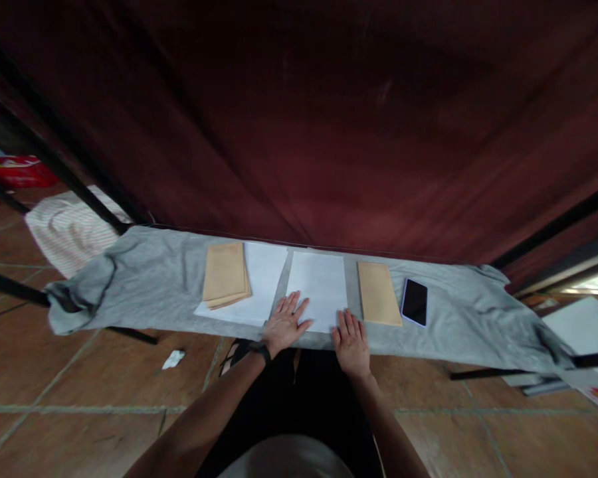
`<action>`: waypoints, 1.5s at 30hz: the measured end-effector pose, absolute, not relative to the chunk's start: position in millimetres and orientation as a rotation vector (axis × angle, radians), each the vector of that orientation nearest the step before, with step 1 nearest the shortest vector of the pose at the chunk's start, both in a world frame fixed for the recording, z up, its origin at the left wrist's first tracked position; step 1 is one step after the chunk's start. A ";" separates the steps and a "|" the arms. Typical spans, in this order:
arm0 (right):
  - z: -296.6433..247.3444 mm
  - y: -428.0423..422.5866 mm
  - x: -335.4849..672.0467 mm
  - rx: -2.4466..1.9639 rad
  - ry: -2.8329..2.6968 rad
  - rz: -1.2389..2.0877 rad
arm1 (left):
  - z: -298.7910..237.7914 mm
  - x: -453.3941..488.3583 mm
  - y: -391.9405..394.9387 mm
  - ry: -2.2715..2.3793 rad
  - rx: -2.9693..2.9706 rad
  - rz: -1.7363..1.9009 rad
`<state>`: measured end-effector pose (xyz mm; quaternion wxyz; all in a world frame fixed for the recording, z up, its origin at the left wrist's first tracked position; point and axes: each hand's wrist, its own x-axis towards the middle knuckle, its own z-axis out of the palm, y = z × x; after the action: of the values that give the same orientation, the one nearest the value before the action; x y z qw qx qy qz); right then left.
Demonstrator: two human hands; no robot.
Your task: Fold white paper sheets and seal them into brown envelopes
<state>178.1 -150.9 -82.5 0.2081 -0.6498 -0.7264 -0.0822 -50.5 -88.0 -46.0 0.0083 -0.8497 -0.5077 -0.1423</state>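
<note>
A white sheet of paper (319, 282) lies on the grey cloth in front of me. My left hand (284, 324), with a dark band at the wrist, rests flat with fingers spread by the sheet's lower left edge. At its lower right corner my right hand (351, 342) lies palm down, fingers stretched out. Neither hand holds anything. Left of the sheet is more white paper (266, 272), partly covered by a fanned stack of brown envelopes (225, 272). To the right lies another brown envelope or pile (379, 292); I cannot tell which.
A phone (415, 303) with a light purple edge lies right of the brown envelope. The grey cloth (149, 285) covers a long narrow surface, backed by a dark red curtain (299, 133). Crumpled white tissue (173, 359) is on the tiled floor. A striped cloth (70, 229) hangs at left.
</note>
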 end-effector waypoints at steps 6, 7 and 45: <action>-74.2 -150.7 173.8 -1.815 -2.027 -0.221 | -46.6 -50.1 -90.5 -1.628 -2.642 -0.487; -71.9 -148.5 169.3 -1.801 -2.039 -0.213 | -45.9 -47.4 -91.6 -1.649 -2.632 -0.494; -68.3 -161.6 179.3 -1.662 -2.129 -0.083 | -25.9 -22.1 -111.2 -1.654 -2.618 -0.602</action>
<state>179.3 -161.6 -68.3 0.2177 -0.6004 -0.7690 -0.0301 -22.1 -111.2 -25.9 -0.0066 -0.8298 -0.5244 -0.1907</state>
